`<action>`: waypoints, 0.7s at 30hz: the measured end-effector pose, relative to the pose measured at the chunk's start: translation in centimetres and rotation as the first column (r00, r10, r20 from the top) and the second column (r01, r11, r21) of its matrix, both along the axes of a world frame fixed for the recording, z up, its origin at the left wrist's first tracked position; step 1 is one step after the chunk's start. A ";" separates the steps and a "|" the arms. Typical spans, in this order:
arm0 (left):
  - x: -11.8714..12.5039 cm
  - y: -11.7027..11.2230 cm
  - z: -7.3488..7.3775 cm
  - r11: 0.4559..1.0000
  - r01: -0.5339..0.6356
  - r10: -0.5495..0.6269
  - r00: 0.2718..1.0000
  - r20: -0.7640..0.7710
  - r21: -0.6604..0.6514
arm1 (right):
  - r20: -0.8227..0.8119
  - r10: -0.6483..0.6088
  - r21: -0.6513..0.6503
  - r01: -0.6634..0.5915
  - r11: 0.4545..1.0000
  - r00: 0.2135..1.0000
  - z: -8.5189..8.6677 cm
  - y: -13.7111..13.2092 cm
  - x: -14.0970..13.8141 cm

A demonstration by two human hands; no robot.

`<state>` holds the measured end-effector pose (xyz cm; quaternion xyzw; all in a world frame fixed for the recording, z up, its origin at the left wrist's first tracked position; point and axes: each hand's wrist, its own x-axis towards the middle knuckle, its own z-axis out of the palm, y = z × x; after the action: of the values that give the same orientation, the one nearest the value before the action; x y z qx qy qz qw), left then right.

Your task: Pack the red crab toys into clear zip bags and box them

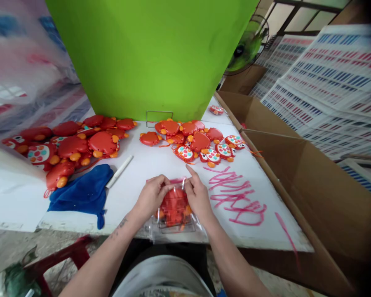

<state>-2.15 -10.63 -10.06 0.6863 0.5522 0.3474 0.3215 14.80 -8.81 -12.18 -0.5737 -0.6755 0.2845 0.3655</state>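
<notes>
A red plastic toy with orange parts lies inside a clear plastic bag at the table's front edge. My left hand pinches the bag's upper left edge, thumb against fingers. On the other side, my right hand grips the bag's upper right edge between thumb and fingers, its index finger pointing away. A thin wire frame shows around the lower part of the bag; whether it is under or inside cannot be told. Pink strips are scattered right of my right hand.
Red toys with dotted white faces form a left pile and a right pile. A blue cloth and white marker-like stick lie left. A green board stands behind; an open cardboard box adjoins the table's right edge.
</notes>
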 end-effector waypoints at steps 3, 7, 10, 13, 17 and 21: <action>0.3 -0.6 0.5 0.997 -0.069 0.069 0.998 0.015 0.021 | -0.192 -0.039 0.008 0.041 0.999 0.981 0.5 -0.8 -0.3; -0.2 -1.0 0.0 0.965 -0.252 0.229 0.942 0.245 0.067 | -0.407 -0.034 0.018 0.046 0.999 0.913 1.1 -1.5 -0.2; -0.6 -1.0 -0.6 0.963 -0.148 0.244 0.834 0.495 -0.225 | -0.474 -0.053 0.047 0.085 0.995 0.879 1.5 -2.0 0.0; -0.5 -1.0 -0.7 0.923 0.030 0.238 0.739 0.630 -0.383 | -0.485 -0.051 0.078 0.101 0.992 0.873 1.7 -2.2 0.2; 0.2 -1.1 -0.2 0.926 0.025 0.231 0.752 0.618 -0.377 | -0.370 -0.062 0.142 0.123 0.982 0.927 1.7 -2.2 0.7; 0.9 -1.3 0.3 0.938 0.028 0.193 0.785 0.589 -0.345 | -0.058 -0.069 0.414 0.087 0.906 0.996 2.5 -2.0 0.8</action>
<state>-1.23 -11.96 -9.78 0.4455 0.4983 0.4663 0.5794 15.55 -10.85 -9.69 -0.5032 -0.6894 0.1312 0.5043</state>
